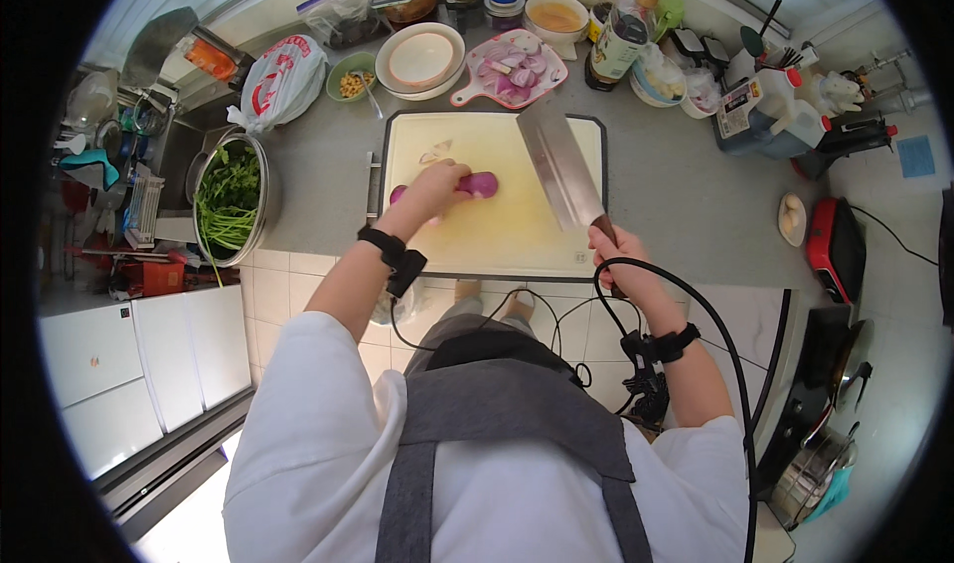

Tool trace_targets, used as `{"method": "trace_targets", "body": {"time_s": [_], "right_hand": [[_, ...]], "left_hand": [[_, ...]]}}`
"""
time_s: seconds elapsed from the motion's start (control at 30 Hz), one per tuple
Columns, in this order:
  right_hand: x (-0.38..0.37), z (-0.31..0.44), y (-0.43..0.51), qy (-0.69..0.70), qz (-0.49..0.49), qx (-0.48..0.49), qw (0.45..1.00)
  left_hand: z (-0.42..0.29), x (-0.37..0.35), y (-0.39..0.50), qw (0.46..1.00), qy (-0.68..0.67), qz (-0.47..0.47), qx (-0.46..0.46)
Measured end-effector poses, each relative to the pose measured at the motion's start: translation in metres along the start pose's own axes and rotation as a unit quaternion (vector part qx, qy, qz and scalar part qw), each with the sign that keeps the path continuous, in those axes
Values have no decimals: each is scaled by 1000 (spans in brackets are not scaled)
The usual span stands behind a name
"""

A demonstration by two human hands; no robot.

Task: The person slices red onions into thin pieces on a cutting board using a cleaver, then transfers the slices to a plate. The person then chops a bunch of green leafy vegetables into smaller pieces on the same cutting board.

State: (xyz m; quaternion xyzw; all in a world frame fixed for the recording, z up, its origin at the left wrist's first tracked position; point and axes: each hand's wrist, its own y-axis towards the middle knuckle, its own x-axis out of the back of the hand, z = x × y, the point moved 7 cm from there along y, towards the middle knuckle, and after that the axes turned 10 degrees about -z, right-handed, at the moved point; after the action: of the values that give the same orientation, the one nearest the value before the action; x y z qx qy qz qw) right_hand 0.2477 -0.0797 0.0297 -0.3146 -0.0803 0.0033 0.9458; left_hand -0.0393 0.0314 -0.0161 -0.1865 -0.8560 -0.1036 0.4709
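On the cutting board, my left hand has its fingers on a piece of red onion. Another purple onion piece shows at the left of that hand, partly hidden by it. Pale peel-like scraps lie just beyond the fingers. My right hand is closed around the wooden handle of a cleaver, whose broad blade is over the right part of the board, pointing away from me. Behind the board, a red-rimmed, handled plate holds cut red onion.
Left of the board are a metal bowl of leafy greens, a tied plastic bag and a green bowl. Stacked bowls and bottles line the back. A small dish stands far right. Black cables hang near my right wrist.
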Motion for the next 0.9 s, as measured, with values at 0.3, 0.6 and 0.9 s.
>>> {"method": "trace_targets", "body": {"time_s": [0.3,0.6,0.9], "right_hand": [[7,-5,-4,-289,-96,107,946],[0,-8,-1,-291,-120,125,941],[-24,-59,46,-246,-143,122,951]], "left_hand": [[-76,-26,20,985,-20,-79,-150],[-81,-36,27,974,58,4,-221],[-84,-31,29,968,46,1,-248]]}}
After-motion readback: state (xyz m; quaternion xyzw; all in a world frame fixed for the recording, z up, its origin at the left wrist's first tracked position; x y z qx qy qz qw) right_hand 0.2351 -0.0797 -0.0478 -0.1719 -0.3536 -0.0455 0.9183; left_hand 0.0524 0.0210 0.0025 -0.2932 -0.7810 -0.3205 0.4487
